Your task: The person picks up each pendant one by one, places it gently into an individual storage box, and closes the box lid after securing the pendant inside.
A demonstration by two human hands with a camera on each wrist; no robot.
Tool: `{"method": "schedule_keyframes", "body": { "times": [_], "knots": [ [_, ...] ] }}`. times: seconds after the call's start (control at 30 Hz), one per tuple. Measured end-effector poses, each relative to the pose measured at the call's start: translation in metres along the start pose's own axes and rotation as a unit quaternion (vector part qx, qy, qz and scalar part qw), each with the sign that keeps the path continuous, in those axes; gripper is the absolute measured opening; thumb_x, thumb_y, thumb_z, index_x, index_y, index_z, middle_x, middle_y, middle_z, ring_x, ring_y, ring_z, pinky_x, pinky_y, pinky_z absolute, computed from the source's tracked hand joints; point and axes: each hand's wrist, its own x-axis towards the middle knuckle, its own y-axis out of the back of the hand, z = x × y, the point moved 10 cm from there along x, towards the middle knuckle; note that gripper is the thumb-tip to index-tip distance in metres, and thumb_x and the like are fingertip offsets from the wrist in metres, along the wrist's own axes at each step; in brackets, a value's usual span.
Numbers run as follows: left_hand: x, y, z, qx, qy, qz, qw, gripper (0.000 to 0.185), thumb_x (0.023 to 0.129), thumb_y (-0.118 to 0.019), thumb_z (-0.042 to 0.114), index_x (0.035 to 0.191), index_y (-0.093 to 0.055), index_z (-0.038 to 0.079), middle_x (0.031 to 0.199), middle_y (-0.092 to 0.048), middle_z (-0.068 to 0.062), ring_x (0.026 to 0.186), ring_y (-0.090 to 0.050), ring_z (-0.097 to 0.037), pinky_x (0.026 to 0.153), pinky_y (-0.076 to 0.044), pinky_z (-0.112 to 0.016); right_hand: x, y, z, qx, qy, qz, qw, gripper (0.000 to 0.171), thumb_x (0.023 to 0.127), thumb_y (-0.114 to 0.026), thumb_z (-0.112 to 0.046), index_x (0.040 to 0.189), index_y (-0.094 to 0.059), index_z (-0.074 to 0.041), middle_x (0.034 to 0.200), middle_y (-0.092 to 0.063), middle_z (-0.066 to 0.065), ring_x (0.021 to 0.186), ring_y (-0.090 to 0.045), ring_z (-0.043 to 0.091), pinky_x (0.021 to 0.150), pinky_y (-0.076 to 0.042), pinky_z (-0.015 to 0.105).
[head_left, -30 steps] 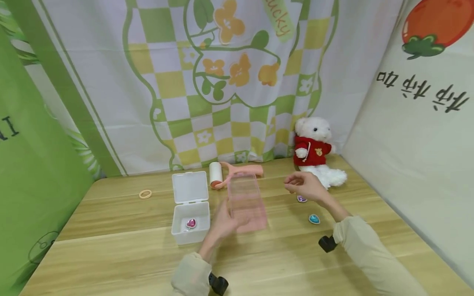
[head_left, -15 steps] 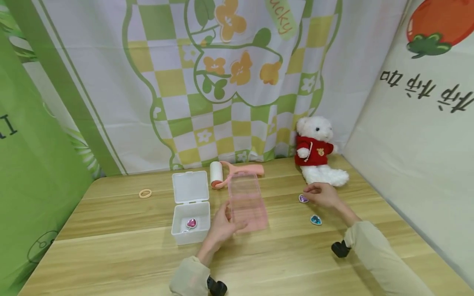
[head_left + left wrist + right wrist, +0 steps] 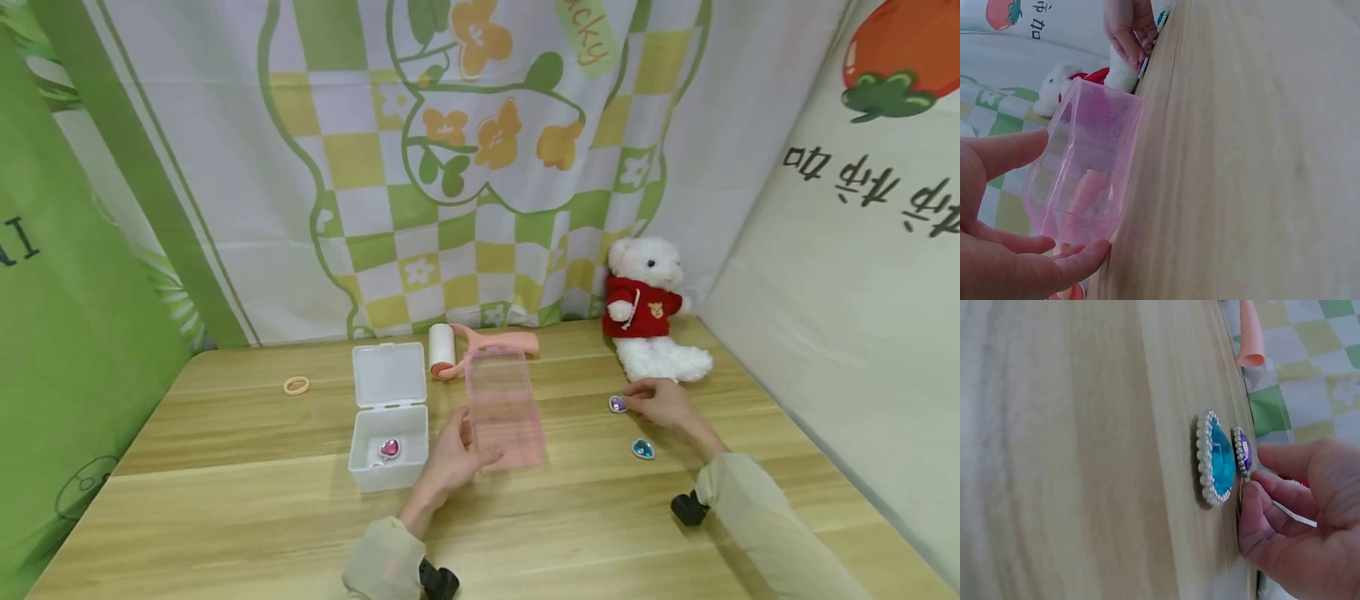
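Observation:
My left hand (image 3: 450,458) rests at the left side of the clear pink box (image 3: 501,408). Its thumb and fingertips touch the walls in the left wrist view, with the thumb spread away from the fingers. On the right, my right hand (image 3: 663,404) pinches the edge of a purple heart-shaped gem (image 3: 1244,452) with bent fingers. That gem lies on the table and has a beaded rim. Closer to me lies a blue teardrop gem (image 3: 642,449) with a pearly border. An open white box (image 3: 390,471) holds a pink heart gem (image 3: 389,449).
Behind the pink box lies a lint roller (image 3: 442,350) with a peach handle. A peach ring (image 3: 296,386) is at the left on the wooden table (image 3: 247,500). A white plush bear (image 3: 645,292) in a red hoodie sits at the back right. Printed curtains stand around.
My right hand has moved right and down, from above the purple gem to its edge. The left hand stays by the pink box, and the gems lie where they were.

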Motion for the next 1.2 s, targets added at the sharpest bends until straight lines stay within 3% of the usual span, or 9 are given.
{"method": "schedule_keyframes", "body": {
  "times": [0.23, 0.53, 0.9, 1.2],
  "knots": [
    [0.0, 0.0, 0.0, 0.003, -0.001, -0.001, 1.0, 0.08, 0.073, -0.073, 0.007, 0.136, -0.026, -0.004, 0.12, -0.048, -0.027, 0.105, -0.05, -0.037, 0.08, -0.047, -0.037, 0.002, -0.003, -0.007, -0.074, 0.024, 0.008, 0.997, 0.035, 0.078, -0.069, -0.03, 0.092, -0.065, 0.001, 0.079, -0.063, 0.007, 0.069, -0.053, 0.011, 0.061, -0.043, 0.026],
    [0.0, 0.0, 0.001, 0.008, 0.001, 0.0, 1.0, 0.08, 0.072, -0.073, 0.007, 0.136, -0.026, -0.004, 0.121, -0.049, -0.026, 0.106, -0.049, -0.037, 0.082, -0.046, -0.038, 0.001, -0.006, -0.012, -0.089, 0.031, 0.001, 0.996, 0.03, 0.077, -0.07, -0.026, 0.087, -0.061, 0.001, 0.076, -0.06, 0.006, 0.07, -0.052, 0.015, 0.062, -0.042, 0.027],
    [-0.001, 0.006, 0.001, 0.032, 0.005, 0.028, 0.9991, 0.085, 0.07, -0.075, 0.014, 0.138, -0.026, -0.002, 0.12, -0.048, -0.024, 0.108, -0.046, -0.036, 0.088, -0.041, -0.044, 0.002, -0.008, -0.015, -0.025, 0.017, -0.003, 1.0, 0.027, 0.078, -0.07, -0.018, 0.09, -0.058, 0.003, 0.074, -0.063, 0.006, 0.064, -0.055, 0.013, 0.055, -0.045, 0.026],
    [-0.001, 0.007, -0.001, 0.051, 0.015, 0.03, 0.9981, 0.085, 0.07, -0.075, 0.018, 0.138, -0.027, 0.0, 0.12, -0.047, -0.022, 0.107, -0.044, -0.033, 0.088, -0.04, -0.045, 0.0, -0.017, -0.043, 0.048, 0.036, -0.018, 0.998, 0.033, 0.082, -0.066, -0.018, 0.1, -0.055, 0.008, 0.082, -0.065, 0.012, 0.069, -0.061, 0.017, 0.058, -0.05, 0.027]
  ]
}}
